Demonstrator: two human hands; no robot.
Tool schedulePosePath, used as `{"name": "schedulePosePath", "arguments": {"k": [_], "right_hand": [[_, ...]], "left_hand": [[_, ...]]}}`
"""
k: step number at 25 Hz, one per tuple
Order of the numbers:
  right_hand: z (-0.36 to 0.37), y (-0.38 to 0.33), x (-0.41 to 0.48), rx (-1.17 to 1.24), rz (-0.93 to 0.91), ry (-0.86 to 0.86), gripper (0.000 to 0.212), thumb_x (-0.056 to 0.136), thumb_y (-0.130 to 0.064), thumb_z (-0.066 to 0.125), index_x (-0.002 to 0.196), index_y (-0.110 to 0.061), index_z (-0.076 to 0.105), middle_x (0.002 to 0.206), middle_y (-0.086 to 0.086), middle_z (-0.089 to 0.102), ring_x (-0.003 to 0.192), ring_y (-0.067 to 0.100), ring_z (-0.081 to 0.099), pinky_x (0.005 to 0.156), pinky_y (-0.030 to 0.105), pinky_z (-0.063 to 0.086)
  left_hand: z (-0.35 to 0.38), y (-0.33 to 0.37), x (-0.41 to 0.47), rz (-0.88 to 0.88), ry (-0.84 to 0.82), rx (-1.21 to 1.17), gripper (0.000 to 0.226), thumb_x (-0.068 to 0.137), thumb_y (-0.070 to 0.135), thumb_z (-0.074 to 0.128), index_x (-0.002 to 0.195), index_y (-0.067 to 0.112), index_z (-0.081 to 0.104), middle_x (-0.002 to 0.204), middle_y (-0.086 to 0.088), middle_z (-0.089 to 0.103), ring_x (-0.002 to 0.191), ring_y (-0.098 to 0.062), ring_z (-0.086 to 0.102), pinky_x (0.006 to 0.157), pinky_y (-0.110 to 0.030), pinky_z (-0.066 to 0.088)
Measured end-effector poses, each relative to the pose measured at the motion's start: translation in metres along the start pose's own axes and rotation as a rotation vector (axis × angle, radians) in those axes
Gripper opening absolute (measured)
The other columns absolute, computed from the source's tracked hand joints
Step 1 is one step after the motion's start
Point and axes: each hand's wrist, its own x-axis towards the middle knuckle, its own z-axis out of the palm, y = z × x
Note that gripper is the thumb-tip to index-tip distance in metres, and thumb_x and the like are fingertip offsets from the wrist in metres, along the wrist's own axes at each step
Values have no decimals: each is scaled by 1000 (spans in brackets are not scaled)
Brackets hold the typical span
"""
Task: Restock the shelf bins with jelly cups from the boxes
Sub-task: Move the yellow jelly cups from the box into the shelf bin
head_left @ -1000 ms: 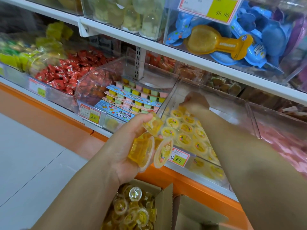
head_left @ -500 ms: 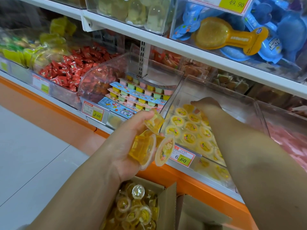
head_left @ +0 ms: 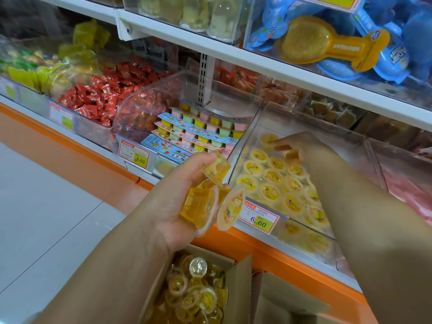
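Inside shelf bin (head_left: 308,118), right hand (head_left: 304,146) fingers (head_left: 281,144) pinch jelly cup (head_left: 268,139); left hand (head_left: 175,199) clamps several cups (head_left: 198,206).

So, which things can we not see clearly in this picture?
Head view only.
- Right hand grip: its back hides the fingers; holding something or not is unclear.
- Bin, right side: hidden by the right forearm.
- Box: cut off by the bottom edge.
- Top price tag: cut off by the top edge.

Pale tiled floor (head_left: 46,218), white shelving (head_left: 233,53), orange plinth (head_left: 70,148)
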Motion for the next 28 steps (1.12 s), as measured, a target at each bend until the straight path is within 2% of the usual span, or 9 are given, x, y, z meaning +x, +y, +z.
{"name": "schedulePosePath", "arguments": {"k": [3, 5, 8, 10, 12, 16, 19, 26, 28], "right_hand": [[7, -7, 2, -77, -53, 78, 8, 79, -12, 74, 74, -11, 68, 91, 10, 72, 59, 24, 56, 59, 32, 55], [14, -9, 3, -266, -62, 129, 10, 78, -16, 74, 73, -8, 71, 84, 11, 73, 59, 27, 62, 67, 37, 58], [21, -11, 2, -412, -64, 167, 20, 77, -13, 72, 57, -13, 69, 67, 8, 66, 58, 26, 63, 53, 29, 50], [21, -10, 3, -430, -63, 170, 27, 77, -12, 71, 51, -15, 67, 63, 7, 63, 59, 26, 63, 52, 28, 47], [20, -10, 4, -454, -43, 153, 25, 77, -14, 72, 53, -14, 68, 66, 8, 64, 62, 27, 63, 55, 29, 47], [17, -14, 2, -549, -42, 62, 13, 74, -20, 79, 74, -8, 73, 80, 13, 69, 76, 30, 68, 70, 33, 55], [15, -13, 3, -577, -70, 19, 31, 74, -25, 81, 97, -4, 75, 101, 15, 71, 98, 32, 67, 91, 39, 54], [0, -1, 1, 36, -20, 224, 25, 85, -24, 63, 66, -8, 59, 68, 5, 67, 50, 24, 58, 71, 39, 59], [-2, 0, 2, 229, -23, 278, 24, 88, -20, 56, 67, -9, 53, 71, 3, 65, 54, 22, 58, 65, 34, 55]], "left_hand": [[1, -1, 4, -30, 58, 21, 37, 103, 6, 41, 66, 9, 44, 33, -2, 48, 23, -7, 44, 66, -5, 41], [1, -1, 3, -54, 65, 31, 38, 103, 7, 42, 65, 9, 45, 28, 2, 46, 27, -7, 43, 56, -8, 46], [0, -1, 0, -58, 64, 16, 37, 102, 8, 43, 66, 8, 48, 29, 1, 47, 27, -8, 45, 50, -15, 47], [-1, 0, 0, -67, 74, -2, 30, 102, 9, 45, 75, 6, 56, 37, -4, 51, 32, -13, 49, 65, -10, 49], [0, 1, -1, -85, 84, 7, 30, 102, 10, 45, 74, 6, 54, 38, -4, 50, 41, -12, 45, 95, -14, 33], [3, 1, -4, -90, 63, 19, 39, 102, 10, 44, 63, 8, 44, 27, 2, 44, 35, -6, 41, 99, -18, 18], [4, 0, -6, -86, 25, -2, 40, 102, 9, 43, 63, 8, 44, 26, 1, 43, 23, -7, 42, 95, -17, 16], [7, 0, -5, -60, 32, -5, 45, 103, 8, 43, 57, 7, 48, 26, 2, 43, 26, -9, 46, 94, -19, 27], [7, 0, -5, -60, 43, -6, 60, 103, 8, 42, 44, 6, 49, 25, 1, 43, 21, -6, 43, 84, -28, 38]]}}
